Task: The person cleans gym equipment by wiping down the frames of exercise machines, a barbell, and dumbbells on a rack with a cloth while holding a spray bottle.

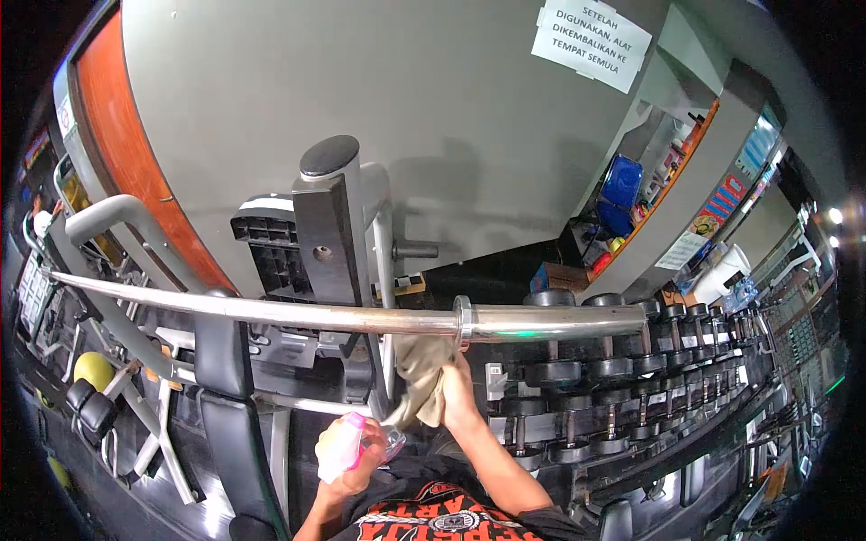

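A shiny barbell (361,319) runs across the view at chest height, its thick sleeve end to the right of a collar (464,322). My right hand (460,394) is closed on a beige cloth (421,379), just below the bar near the collar. The cloth's upper part meets the underside of the bar; whether it wraps behind is hidden. Lower and to the left, my left hand (365,462) grips a spray bottle (339,448) with a pink top, tilted and apart from the bar.
A black padded bench (236,442) stands at left beside a grey rack post (327,225). Several dumbbells (568,428) line a rack at right. A grey wall (361,81) with a paper sign (591,41) rises ahead. A yellow ball (94,371) sits far left.
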Demonstrator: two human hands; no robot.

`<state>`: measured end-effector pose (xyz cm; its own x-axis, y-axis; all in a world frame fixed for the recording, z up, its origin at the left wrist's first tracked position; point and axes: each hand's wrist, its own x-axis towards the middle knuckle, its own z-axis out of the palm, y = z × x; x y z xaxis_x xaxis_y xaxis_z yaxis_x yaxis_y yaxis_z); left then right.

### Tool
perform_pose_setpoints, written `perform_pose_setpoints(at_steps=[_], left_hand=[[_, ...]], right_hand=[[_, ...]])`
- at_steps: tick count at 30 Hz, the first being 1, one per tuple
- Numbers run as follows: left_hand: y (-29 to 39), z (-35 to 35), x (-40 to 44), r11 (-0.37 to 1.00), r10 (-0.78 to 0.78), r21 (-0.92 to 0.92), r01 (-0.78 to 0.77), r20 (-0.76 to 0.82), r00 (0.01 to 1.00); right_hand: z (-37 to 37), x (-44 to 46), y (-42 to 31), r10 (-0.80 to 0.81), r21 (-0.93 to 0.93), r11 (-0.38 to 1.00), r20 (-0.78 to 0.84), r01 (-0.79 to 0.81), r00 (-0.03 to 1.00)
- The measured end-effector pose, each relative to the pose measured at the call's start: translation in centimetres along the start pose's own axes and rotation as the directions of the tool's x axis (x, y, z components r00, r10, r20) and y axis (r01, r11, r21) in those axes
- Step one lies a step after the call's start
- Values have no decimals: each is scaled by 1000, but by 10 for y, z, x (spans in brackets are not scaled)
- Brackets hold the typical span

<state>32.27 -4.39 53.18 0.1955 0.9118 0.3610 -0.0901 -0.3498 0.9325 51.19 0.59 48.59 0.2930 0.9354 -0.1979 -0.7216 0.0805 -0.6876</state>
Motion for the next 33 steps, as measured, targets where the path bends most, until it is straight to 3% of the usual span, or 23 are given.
perform_pose_setpoints(at_steps=[1, 2, 4, 6, 8, 9, 10, 12, 13, 14, 15, 16, 18, 20, 22, 24, 26, 28, 30, 31, 33], left_hand=[[-2, 0, -2, 1000, -12, -2, 12, -2, 1000], [-4, 0, -5, 1000, -27, -5, 27, -5, 1000], [-4, -1, -8, 999, -32, -2, 32, 18, 999], [-1, -3, -9, 1000, -25, 7, 25, 38, 999], [4, -3, -10, 998, -49, -38, 50, 21, 999], [-1, -7, -13, 1000, -30, -2, 30, 24, 999], [-2, -8, -14, 999, -32, -2, 32, 16, 999], [-3, -9, -13, 999, 27, 21, -26, -28, 999], [-4, -12, -10, 999, 27, 20, -26, -34, 999], [-4, -15, -6, 978, 137, 150, -143, 49, 989], [-5, -18, -6, 927, 228, 268, -261, 149, 962], [-5, -18, -9, 927, 227, 269, -261, 151, 962], [-7, -13, -14, 998, 52, 42, -56, 82, 995], [-9, -12, -14, 999, 40, 23, -43, 100, 994], [-11, -13, -14, 1000, 23, 10, -24, 118, 993], [-11, -14, -11, 994, 56, 82, -74, 203, 978], [-12, -15, -10, 997, 28, 63, -43, 215, 976], [-11, -15, -10, 999, 0, 48, -11, 213, 977], [-10, -13, -7, 999, 8, 39, -17, 222, 975], [-9, -12, -5, 999, 5, 39, -14, 221, 975], [-7, -11, 2, 984, 120, 93, -153, 292, 949]], right_hand=[[2, 6, -2, 116, 14, 993, 22, -117, 993], [-1, 2, -8, 287, 271, 887, 310, -374, 906], [10, 7, -11, 254, 367, 823, 446, -434, 858], [25, -6, -22, 227, 299, 877, 430, -375, 874], [23, -8, -18, 252, 429, 798, 400, -423, 881], [20, -18, -19, 256, 398, 838, 317, -374, 913], [12, -25, -18, 225, 345, 858, 414, -380, 882], [5, -49, -21, 305, 248, 899, 236, -361, 923], [9, -54, -18, 181, 111, 976, 47, -185, 982], [10, -62, -24, 185, 107, 976, 50, -189, 982], [8, -73, -37, -39, -126, 991, 47, 45, 998], [4, -83, -51, -259, -344, 898, 96, 276, 961], [-8, -94, -92, -537, -298, 759, 217, 579, 815], [-19, -92, -135, -825, -425, 508, 10, 749, 566], [-23, -83, -178, -954, -565, 288, -96, 773, 285], [-44, -72, -211, -961, -671, 248, -81, 699, 264], [-80, -58, -228, -943, -808, 190, 7, 558, 332], [-89, -41, -223, -913, -680, 350, -92, 645, 398], [-92, -35, -218, -953, -845, 163, -1, 510, 302], [-89, -36, -218, -953, -845, 163, -1, 509, 304], [-78, -38, -219, -953, -826, 189, -25, 531, 301]])
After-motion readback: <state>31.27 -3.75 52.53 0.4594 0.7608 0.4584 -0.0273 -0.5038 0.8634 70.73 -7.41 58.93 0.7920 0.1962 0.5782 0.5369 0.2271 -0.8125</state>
